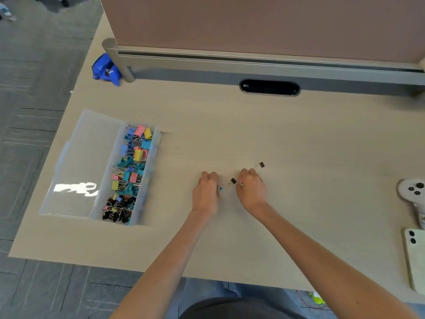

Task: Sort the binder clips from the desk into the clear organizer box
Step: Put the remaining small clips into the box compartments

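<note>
Left hand, frame centre: fingers curled round a blue clip. Right hand beside it: fingertips pinching a mostly hidden clip. Desk. Clear organizer box, left of frame, lid open, holding sorted clips. First black clip, between the hands. Second black clip, just above the right hand.

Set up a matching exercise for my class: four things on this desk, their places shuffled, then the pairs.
1 clear organizer box
2 blue tape dispenser
3 white phone
4 black binder clip

A between left hand and right hand
B desk, right edge
C far left corner, by the partition post
D desk, left side

Pairs: 1-D, 2-C, 3-B, 4-A
</note>
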The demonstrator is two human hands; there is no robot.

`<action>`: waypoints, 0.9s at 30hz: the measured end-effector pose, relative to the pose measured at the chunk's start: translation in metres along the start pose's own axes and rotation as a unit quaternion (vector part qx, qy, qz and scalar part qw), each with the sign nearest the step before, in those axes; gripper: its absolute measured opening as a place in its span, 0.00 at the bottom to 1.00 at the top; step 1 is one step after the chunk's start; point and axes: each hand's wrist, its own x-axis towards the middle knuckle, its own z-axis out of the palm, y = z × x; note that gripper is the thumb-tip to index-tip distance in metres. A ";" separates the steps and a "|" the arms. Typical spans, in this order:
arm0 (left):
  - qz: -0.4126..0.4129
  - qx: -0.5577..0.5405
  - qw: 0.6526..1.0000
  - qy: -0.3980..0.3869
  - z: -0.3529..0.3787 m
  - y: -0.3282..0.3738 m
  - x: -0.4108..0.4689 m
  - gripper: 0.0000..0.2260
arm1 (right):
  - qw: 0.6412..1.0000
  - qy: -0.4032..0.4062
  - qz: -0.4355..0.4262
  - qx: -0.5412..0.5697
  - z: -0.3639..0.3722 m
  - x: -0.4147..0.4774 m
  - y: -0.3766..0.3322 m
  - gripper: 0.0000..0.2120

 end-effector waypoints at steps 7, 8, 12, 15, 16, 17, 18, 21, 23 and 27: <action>-0.042 -0.166 0.985 0.016 -0.001 -0.002 0.008 0.06 | 0.966 -0.011 0.078 0.248 -0.008 0.009 0.017 0.07; -0.084 -0.265 0.960 0.019 -0.004 0.000 0.010 0.05 | 0.945 -0.016 0.106 0.310 -0.012 0.011 0.020 0.06; -0.197 -0.613 0.761 -0.074 -0.028 0.014 0.014 0.07 | 0.800 -0.084 0.159 0.572 -0.029 0.016 0.032 0.07; -0.208 -0.734 0.630 -0.146 -0.037 0.018 0.016 0.09 | 0.613 -0.166 0.164 0.755 -0.044 0.016 0.041 0.08; -0.212 -0.756 0.596 -0.166 -0.038 0.019 0.017 0.10 | 0.562 -0.192 0.160 0.789 -0.047 0.015 0.044 0.09; -0.217 -0.769 0.572 -0.187 -0.038 0.020 0.018 0.10 | 0.517 -0.214 0.151 0.815 -0.050 0.013 0.045 0.09; -0.220 -0.772 0.559 -0.207 -0.038 0.021 0.018 0.09 | 0.483 -0.230 0.141 0.833 -0.052 0.012 0.046 0.08; -0.215 -0.737 0.595 -0.239 -0.037 0.028 0.020 0.08 | 0.461 -0.259 0.121 0.840 -0.055 0.012 0.047 0.07; -0.212 -0.685 0.661 -0.221 -0.034 0.034 0.022 0.10 | 0.512 -0.265 0.129 0.807 -0.059 0.015 0.048 0.06; -0.205 -0.493 0.837 -0.121 -0.027 0.045 0.026 0.02 | 0.757 -0.164 0.170 0.609 -0.057 0.027 0.056 0.07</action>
